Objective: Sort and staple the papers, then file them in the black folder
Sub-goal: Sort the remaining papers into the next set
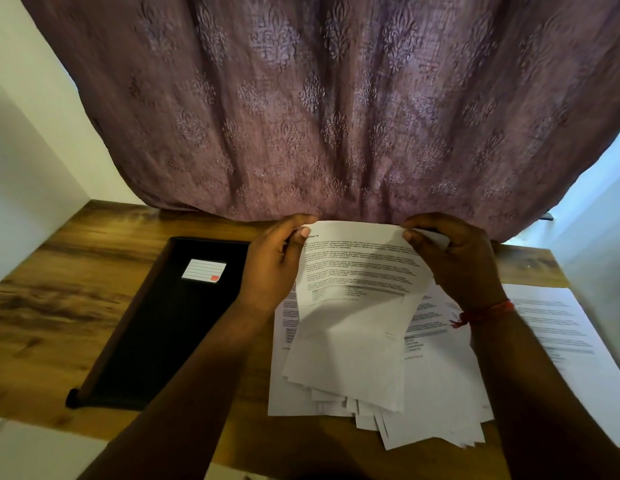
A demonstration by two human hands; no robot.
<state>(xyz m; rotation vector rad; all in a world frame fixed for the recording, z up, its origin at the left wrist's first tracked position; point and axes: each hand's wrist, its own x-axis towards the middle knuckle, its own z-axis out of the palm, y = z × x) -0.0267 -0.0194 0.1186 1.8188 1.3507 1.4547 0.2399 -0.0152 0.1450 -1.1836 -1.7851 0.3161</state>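
Papers point(353, 306): fanned stack at frame centre, top corners pinched by left hand point(274, 268) and right hand point(457, 261). Still sorting, I'd say. Next: square edges. No stapler visible. Black folder point(163, 323) shut, centre-left on bench point(42, 306).

Wooden table point(59, 299), brown grained top; mauve patterned curtain point(319, 109) hanging at its far edge; white wall point(21, 140) left; pale daylight at far right.
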